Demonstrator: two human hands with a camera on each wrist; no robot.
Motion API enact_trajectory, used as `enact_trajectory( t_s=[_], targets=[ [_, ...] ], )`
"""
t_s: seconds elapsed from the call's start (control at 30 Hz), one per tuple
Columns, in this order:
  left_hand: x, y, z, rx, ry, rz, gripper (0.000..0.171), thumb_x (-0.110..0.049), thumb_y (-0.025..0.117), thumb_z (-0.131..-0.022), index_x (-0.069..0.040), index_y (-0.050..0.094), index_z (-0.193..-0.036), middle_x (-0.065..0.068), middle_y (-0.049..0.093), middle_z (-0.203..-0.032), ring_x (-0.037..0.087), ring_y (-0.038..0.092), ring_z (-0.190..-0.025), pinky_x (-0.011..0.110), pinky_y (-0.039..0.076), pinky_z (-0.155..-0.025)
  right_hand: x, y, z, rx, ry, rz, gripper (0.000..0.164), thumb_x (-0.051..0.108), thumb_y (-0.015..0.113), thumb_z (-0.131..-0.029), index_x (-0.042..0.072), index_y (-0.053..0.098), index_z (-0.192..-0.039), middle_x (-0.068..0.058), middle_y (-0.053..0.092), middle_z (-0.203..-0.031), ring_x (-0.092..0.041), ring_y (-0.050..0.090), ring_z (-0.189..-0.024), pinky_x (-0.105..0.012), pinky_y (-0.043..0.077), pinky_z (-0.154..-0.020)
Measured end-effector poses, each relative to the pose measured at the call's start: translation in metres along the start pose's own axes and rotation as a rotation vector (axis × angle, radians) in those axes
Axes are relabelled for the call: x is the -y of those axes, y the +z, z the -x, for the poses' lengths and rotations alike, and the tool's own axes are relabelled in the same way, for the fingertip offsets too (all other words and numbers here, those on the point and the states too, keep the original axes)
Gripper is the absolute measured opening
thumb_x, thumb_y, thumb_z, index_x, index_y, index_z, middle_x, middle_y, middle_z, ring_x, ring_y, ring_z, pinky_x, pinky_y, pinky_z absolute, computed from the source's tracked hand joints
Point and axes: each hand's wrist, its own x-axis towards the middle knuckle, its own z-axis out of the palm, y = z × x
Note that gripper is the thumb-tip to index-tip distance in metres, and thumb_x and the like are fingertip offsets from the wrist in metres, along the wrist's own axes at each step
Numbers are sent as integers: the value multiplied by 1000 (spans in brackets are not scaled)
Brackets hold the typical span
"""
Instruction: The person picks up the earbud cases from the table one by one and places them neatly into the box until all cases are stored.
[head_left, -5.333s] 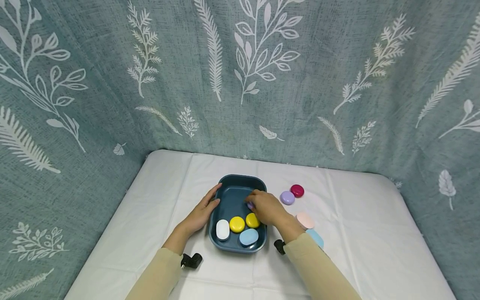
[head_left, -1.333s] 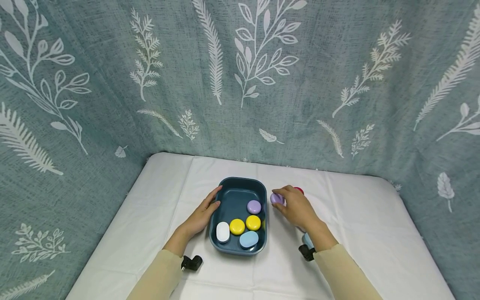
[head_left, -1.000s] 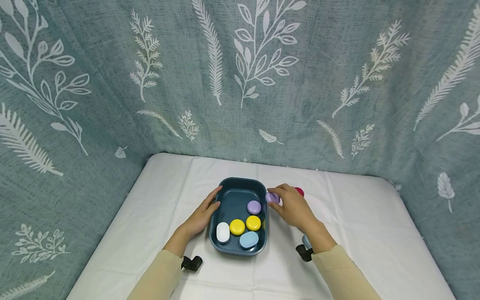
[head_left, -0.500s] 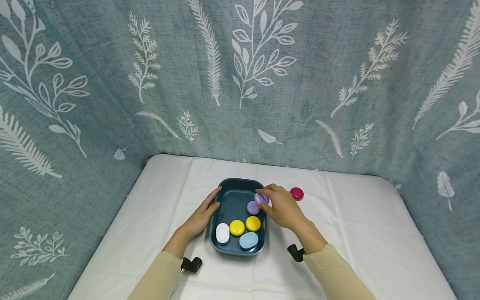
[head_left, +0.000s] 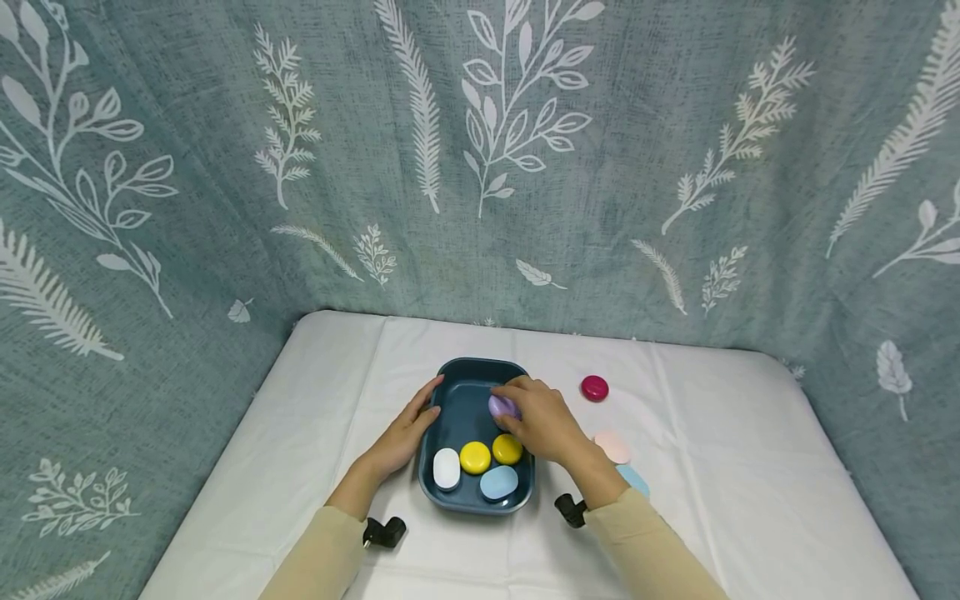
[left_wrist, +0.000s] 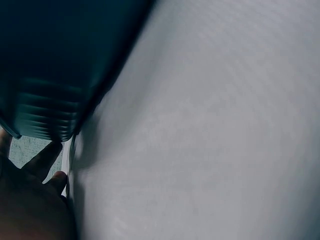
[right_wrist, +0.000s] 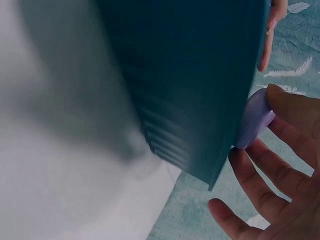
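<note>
My right hand [head_left: 542,419] pinches a smooth purple disc [head_left: 502,407] between thumb and fingers, over the right side of a dark blue tray [head_left: 438,496]. In the right wrist view this purple disc [right_wrist: 254,119] is tilted beside the rim. A second purple disc in the tray is hidden behind that hand. Along the tray's front lie a white oval piece [head_left: 447,468], two yellow discs [head_left: 475,457] and a light blue oval piece [head_left: 498,482]. My left hand [head_left: 401,435] rests against the tray's left side with fingers extended; the left wrist view shows fingertips [left_wrist: 52,149] at its outer wall.
Right of the tray, a dark red disc [head_left: 595,388] lies on the white cloth [head_left: 750,467]. Nearer me are a pale pink piece [head_left: 613,447] and a light blue piece [head_left: 633,479], partly behind my right forearm. A patterned curtain [head_left: 480,167] stands behind the table.
The right hand has carried the purple disc left from the cloth, across the rim and over the tray; the other purple disc is now covered. The left hand has stayed put.
</note>
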Motion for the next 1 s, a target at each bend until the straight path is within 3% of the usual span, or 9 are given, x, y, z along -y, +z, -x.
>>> enact_trajectory(
  t_s=[0.4, 0.67, 1.0],
  targets=[
    [0, 1, 0, 3, 8, 5, 52, -39, 43, -112, -51, 26, -160, -3, 20, -174, 33, 19, -161, 65, 14, -127, 6, 24, -6, -13, 19, 0, 41, 27, 76, -96, 17, 70, -135, -9, 67, -132, -33, 62, -121, -64, 41, -109],
    [1, 0, 0, 9, 12, 10, 52, -39, 43, -112, -50, 26, -160, -2, 21, -173, 33, 20, -161, 64, 14, -128, 7, 38, -7, -15, 4, 25, 40, 29, 76, -96, 19, 70, -134, -6, 69, -132, -31, 63, -119, -63, 42, -103],
    [2, -1, -2, 14, 19, 8, 52, -41, 43, -112, -50, 26, -160, 0, 22, -173, 33, 21, -160, 65, 15, -127, 8, 48, -9, -7, 14, 49, 40, 31, 74, -97, 24, 70, -136, -1, 68, -137, -30, 58, -124, -67, 38, -106]
  ],
)
